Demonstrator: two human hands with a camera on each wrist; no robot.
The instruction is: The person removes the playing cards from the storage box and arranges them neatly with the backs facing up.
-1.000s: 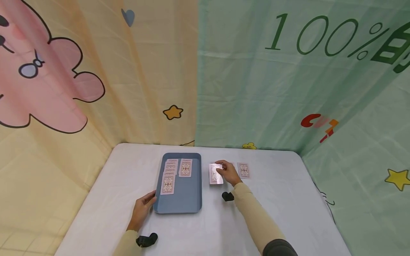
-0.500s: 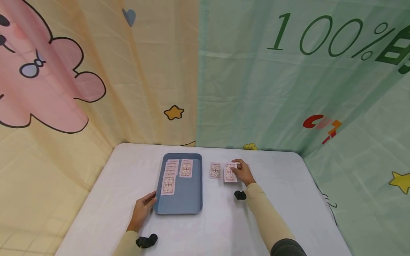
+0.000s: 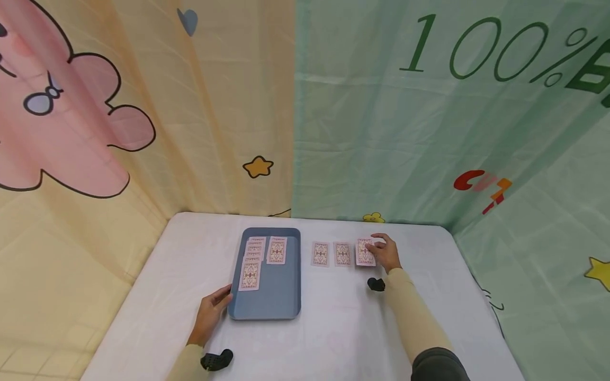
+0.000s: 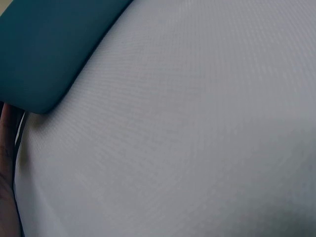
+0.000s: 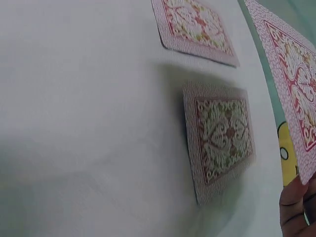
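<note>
In the head view my right hand (image 3: 387,254) pinches a playing card (image 3: 365,251), patterned red back showing, tilted over the right end of a row of cards. The right wrist view shows this held card (image 5: 298,84) close up, with a fingertip at its edge. Two cards lie face down beside it: a left card (image 3: 320,254) and a middle card (image 3: 342,254). The held card hides what lies under it. My left hand (image 3: 208,315) touches the left edge of a blue tray (image 3: 274,296), its fingertips partly hidden there.
Inside the tray, overlapping face-down cards (image 3: 250,274) form a left column, and another card (image 3: 276,250) lies at the upper right. A white cloth (image 3: 314,338) covers the table. Printed curtains (image 3: 371,132) stand close behind the table. Black wrist cameras (image 3: 216,360) sit on both wrists.
My right hand has moved rightward along the row with the held card, from over the left card, past the middle one, to the right end. My left hand stays at the tray.
</note>
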